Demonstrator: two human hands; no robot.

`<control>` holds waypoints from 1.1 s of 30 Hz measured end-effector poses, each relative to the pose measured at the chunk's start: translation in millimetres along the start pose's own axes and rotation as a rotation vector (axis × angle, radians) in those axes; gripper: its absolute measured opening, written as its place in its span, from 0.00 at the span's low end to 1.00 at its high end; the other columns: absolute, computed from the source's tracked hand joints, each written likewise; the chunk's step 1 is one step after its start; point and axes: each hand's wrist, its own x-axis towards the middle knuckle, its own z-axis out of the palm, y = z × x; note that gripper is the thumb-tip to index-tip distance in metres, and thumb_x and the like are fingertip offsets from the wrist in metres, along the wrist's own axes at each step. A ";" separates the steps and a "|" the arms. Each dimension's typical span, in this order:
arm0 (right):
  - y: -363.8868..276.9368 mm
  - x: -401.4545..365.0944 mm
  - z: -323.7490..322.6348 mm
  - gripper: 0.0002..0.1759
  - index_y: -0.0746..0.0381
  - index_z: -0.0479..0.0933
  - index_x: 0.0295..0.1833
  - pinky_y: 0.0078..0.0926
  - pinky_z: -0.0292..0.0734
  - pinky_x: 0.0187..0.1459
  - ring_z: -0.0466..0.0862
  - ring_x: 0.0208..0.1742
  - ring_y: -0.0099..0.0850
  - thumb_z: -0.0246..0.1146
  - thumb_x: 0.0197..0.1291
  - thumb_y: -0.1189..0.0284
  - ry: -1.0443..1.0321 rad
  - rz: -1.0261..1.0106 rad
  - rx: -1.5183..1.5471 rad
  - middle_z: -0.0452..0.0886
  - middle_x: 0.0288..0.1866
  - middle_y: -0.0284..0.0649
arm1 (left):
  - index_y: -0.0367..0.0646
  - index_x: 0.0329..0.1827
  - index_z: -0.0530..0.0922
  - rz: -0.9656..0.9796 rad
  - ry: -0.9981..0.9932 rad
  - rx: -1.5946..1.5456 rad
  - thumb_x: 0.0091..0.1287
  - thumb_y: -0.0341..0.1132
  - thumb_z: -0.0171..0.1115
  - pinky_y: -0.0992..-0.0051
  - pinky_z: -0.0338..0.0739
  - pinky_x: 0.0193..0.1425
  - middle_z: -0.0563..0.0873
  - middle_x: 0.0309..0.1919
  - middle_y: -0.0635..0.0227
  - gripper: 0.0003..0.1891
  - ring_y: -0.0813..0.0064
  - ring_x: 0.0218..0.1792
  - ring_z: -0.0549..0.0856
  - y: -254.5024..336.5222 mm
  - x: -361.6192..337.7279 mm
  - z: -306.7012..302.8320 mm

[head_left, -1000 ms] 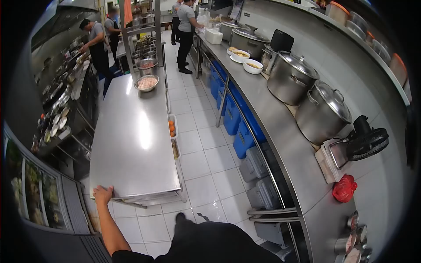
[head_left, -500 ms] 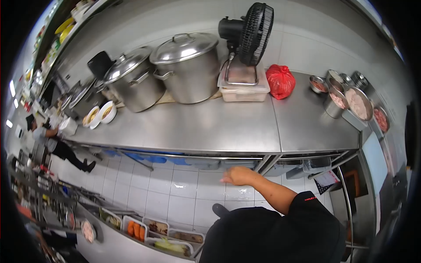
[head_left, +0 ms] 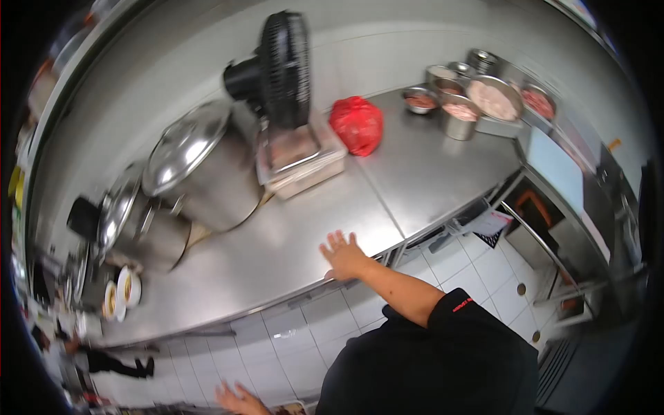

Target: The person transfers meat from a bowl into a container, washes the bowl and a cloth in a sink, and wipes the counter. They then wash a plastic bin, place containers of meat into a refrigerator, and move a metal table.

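While the right hand (head_left: 344, 256) lay flat, fingers spread, on the counter (head_left: 429, 173) edge, the left hand (head_left: 238, 400) hung open, low and blurred.
Risk: palm might slip on bare steel; a jolt might tip the fan (head_left: 280, 69) perched on its tub (head_left: 311, 169). Writing: red sleeve mark (head_left: 453, 305), unreadable.

Long shiny steel counter (head_left: 277, 252) runs along the white wall (head_left: 387, 55).

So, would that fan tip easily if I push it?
Probably top-heavy: the fan has a big head above a thin wire base, so a high push may tip it. It stands on a box, not the counter, so it might also slide off.
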 end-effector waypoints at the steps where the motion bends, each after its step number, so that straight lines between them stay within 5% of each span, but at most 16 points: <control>1: 16.4 -3.6 5.7 0.43 0.61 0.58 0.76 0.57 0.48 0.75 0.50 0.80 0.53 0.58 0.63 0.46 0.005 -0.066 0.094 0.52 0.79 0.56 | 0.41 0.61 0.79 0.051 -0.084 -0.255 0.67 0.37 0.61 0.44 0.59 0.70 0.76 0.63 0.49 0.20 0.49 0.65 0.72 51.3 38.7 31.1; 3: 56.3 -2.3 14.7 0.38 0.60 0.66 0.72 0.47 0.55 0.74 0.59 0.77 0.50 0.58 0.64 0.49 0.027 -0.222 0.268 0.60 0.76 0.54 | 0.46 0.60 0.79 0.181 -0.395 -0.237 0.67 0.38 0.63 0.47 0.55 0.74 0.78 0.62 0.59 0.19 0.55 0.68 0.71 170.7 103.2 49.5; 4: 70.2 -26.2 -14.2 0.31 0.58 0.72 0.68 0.37 0.68 0.67 0.73 0.67 0.49 0.59 0.65 0.53 0.026 -0.160 0.436 0.74 0.67 0.53 | 0.45 0.60 0.78 0.270 -0.482 -0.305 0.66 0.39 0.63 0.46 0.51 0.75 0.79 0.62 0.59 0.20 0.55 0.69 0.70 213.8 119.8 59.8; 7: 143.1 -79.4 -36.0 0.31 0.59 0.72 0.68 0.43 0.75 0.58 0.80 0.55 0.53 0.61 0.64 0.53 0.195 0.079 0.647 0.81 0.57 0.53 | 0.44 0.64 0.76 0.440 -0.659 -0.373 0.65 0.44 0.64 0.45 0.47 0.76 0.76 0.66 0.57 0.25 0.54 0.71 0.67 316.9 125.4 78.1; 11: 286.0 -130.0 -30.2 0.37 0.57 0.63 0.74 0.40 0.73 0.61 0.79 0.59 0.52 0.63 0.63 0.56 0.539 0.467 0.616 0.79 0.58 0.56 | 0.44 0.70 0.70 0.250 -0.800 -0.453 0.64 0.48 0.63 0.46 0.43 0.77 0.67 0.72 0.52 0.32 0.53 0.75 0.61 387.0 70.1 111.6; 13: 356.3 -142.3 -43.9 0.41 0.55 0.57 0.77 0.39 0.69 0.65 0.77 0.63 0.52 0.64 0.63 0.56 0.669 0.654 0.636 0.77 0.61 0.59 | 0.43 0.71 0.67 0.271 -0.665 -0.289 0.65 0.47 0.61 0.47 0.42 0.78 0.64 0.73 0.51 0.33 0.51 0.76 0.58 398.0 38.8 115.8; 15: 431.4 -139.4 -47.5 0.45 0.54 0.51 0.79 0.38 0.67 0.67 0.74 0.67 0.53 0.65 0.61 0.58 0.801 0.693 0.798 0.70 0.68 0.60 | 0.43 0.72 0.66 0.249 -0.581 -0.207 0.65 0.46 0.60 0.47 0.41 0.78 0.63 0.74 0.51 0.33 0.50 0.76 0.56 410.6 25.1 121.3; 18: 508.3 -119.9 -71.4 0.48 0.52 0.46 0.80 0.40 0.66 0.67 0.70 0.70 0.55 0.65 0.61 0.58 1.107 0.542 0.569 0.61 0.74 0.61 | 0.44 0.71 0.67 0.139 -0.530 -0.182 0.65 0.42 0.57 0.47 0.40 0.78 0.63 0.74 0.52 0.30 0.49 0.76 0.56 423.4 23.1 127.9; 23: 552.6 -77.4 -83.4 0.42 0.51 0.57 0.76 0.44 0.64 0.68 0.64 0.74 0.54 0.67 0.60 0.56 0.942 0.695 0.699 0.55 0.75 0.66 | 0.46 0.70 0.68 0.001 -0.565 -0.130 0.67 0.44 0.55 0.45 0.41 0.77 0.63 0.74 0.53 0.28 0.49 0.76 0.57 448.9 28.2 126.1; 27: 538.5 -102.5 -128.2 0.35 0.55 0.70 0.68 0.49 0.60 0.70 0.62 0.75 0.50 0.69 0.57 0.54 0.670 0.844 0.243 0.60 0.74 0.62 | 0.47 0.71 0.67 -0.068 -0.549 -0.070 0.70 0.47 0.51 0.43 0.44 0.75 0.62 0.75 0.55 0.27 0.50 0.76 0.57 452.9 23.6 136.9; 33: 567.3 -103.4 -166.9 0.36 0.59 0.73 0.66 0.53 0.55 0.72 0.62 0.75 0.52 0.71 0.53 0.57 0.500 0.539 0.063 0.62 0.75 0.53 | 0.49 0.73 0.65 -0.089 -0.551 -0.012 0.71 0.47 0.49 0.43 0.42 0.77 0.61 0.76 0.57 0.28 0.51 0.78 0.54 456.9 21.7 144.3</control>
